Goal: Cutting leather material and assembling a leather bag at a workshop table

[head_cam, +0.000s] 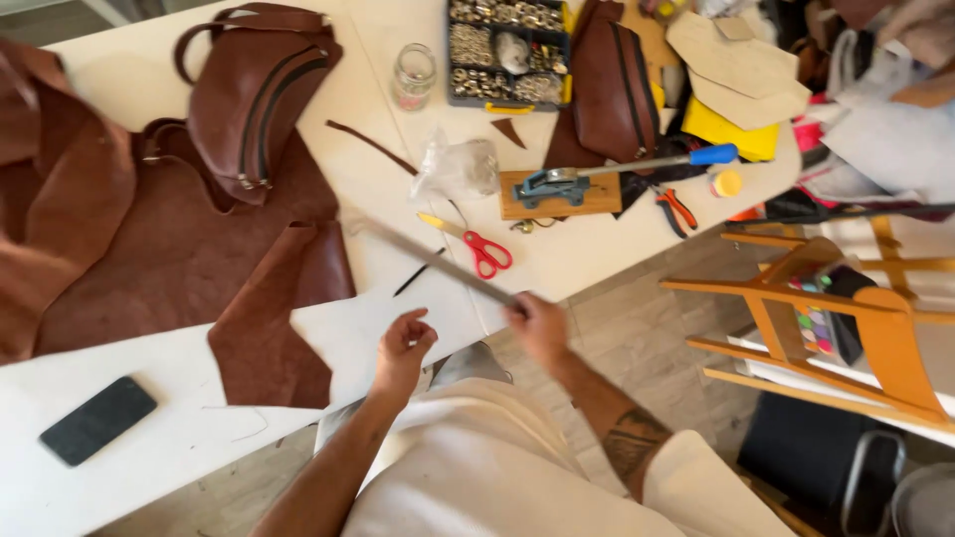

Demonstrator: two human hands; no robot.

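My right hand (537, 326) is closed on one end of a long metal ruler (435, 262), which slants up and left over the white table (129, 447). Just left of it, my left hand (403, 350) hovers at the table's near edge with the fingers loosely curled and nothing in them. A brown leather piece (264, 338) lies to its left. Red-handled scissors (479, 249) lie just beyond the ruler. A thin dark tool (418, 272) lies under the ruler.
A large brown leather hide (149, 249), a brown bag (254, 94), a black phone (97, 420), a glass jar (413, 75), a hardware tray (507, 50), a blue-handled press on a wood block (567, 189) and pliers (676, 209) are on the table. An orange wooden chair (846, 318) stands at right.
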